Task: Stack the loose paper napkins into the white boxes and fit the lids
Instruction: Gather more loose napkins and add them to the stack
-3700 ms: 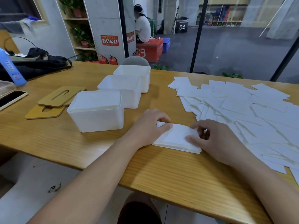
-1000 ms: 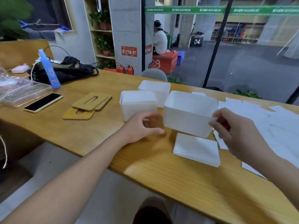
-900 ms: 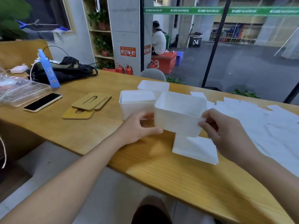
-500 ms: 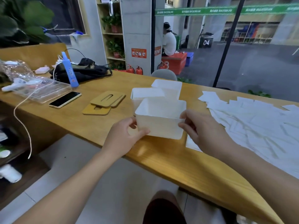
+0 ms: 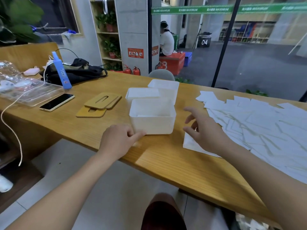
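the nearest white box [image 5: 152, 120] stands upright and open near the table edge, seemingly placed for loading. the left hand [image 5: 118, 140] rests at its front-left corner, fingers loosely curled with one fingertip touching the base, likely steadying it. right of the box, the right hand [image 5: 205, 131], fingers spread and empty, hovers over the gathered napkin stack [image 5: 191, 143]; loose napkins [image 5: 259, 123] lie farther right, wooden lids [image 5: 99, 104] left.

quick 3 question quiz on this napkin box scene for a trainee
1. True or false: the nearest white box stands on the table.
2. How many white boxes are there?
3. What lies under the right hand: A phone, B napkin stack, C lid?

Key: 1 true. 2 three. 3 B.
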{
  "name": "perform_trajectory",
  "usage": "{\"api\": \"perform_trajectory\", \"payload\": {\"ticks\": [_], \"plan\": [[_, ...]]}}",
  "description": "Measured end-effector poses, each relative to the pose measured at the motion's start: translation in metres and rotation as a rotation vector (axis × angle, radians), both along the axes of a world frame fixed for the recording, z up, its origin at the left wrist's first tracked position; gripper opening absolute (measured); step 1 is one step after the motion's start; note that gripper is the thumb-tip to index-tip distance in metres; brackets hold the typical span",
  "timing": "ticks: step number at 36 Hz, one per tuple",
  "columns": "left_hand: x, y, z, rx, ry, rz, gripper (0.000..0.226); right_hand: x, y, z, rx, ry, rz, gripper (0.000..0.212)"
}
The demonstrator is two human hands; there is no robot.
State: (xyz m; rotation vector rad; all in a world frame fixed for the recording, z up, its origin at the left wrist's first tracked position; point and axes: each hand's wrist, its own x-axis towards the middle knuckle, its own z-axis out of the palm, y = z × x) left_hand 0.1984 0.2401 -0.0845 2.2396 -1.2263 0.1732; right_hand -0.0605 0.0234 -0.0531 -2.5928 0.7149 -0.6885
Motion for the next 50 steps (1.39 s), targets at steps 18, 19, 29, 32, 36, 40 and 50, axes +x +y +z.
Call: {"api": "perform_trajectory", "payload": {"ticks": [18,19,29,32,36,40,50], "plan": [[-0.120,-0.079,0.004,0.062,0.146,-0.263,0.041,-0.073,-0.009,0.015,0.176,0.489,-0.246,0.042],[-0.122,-0.082,0.004,0.058,0.150,-0.257,0.040,-0.073,-0.008,0.016,0.185,0.498,-0.235,0.031],[-0.137,-0.100,-0.006,0.021,0.257,-0.370,0.085,-0.079,0.000,0.017,0.402,0.348,-0.223,0.018],[-0.140,-0.102,-0.002,-0.055,0.518,-0.439,0.087,-0.083,0.004,0.018,0.463,0.160,-0.179,0.017],[-0.146,-0.102,0.004,-0.300,0.806,-0.513,0.057,-0.087,0.013,0.021,0.461,-0.148,-0.166,0.032],[-0.153,-0.094,0.005,-0.405,0.887,-0.534,0.025,-0.095,0.025,0.011,0.639,-0.472,-0.131,0.057],[-0.167,-0.082,-0.004,-0.390,0.832,-0.412,0.054,-0.090,0.039,-0.017,0.597,-0.491,-0.138,0.069]]}}
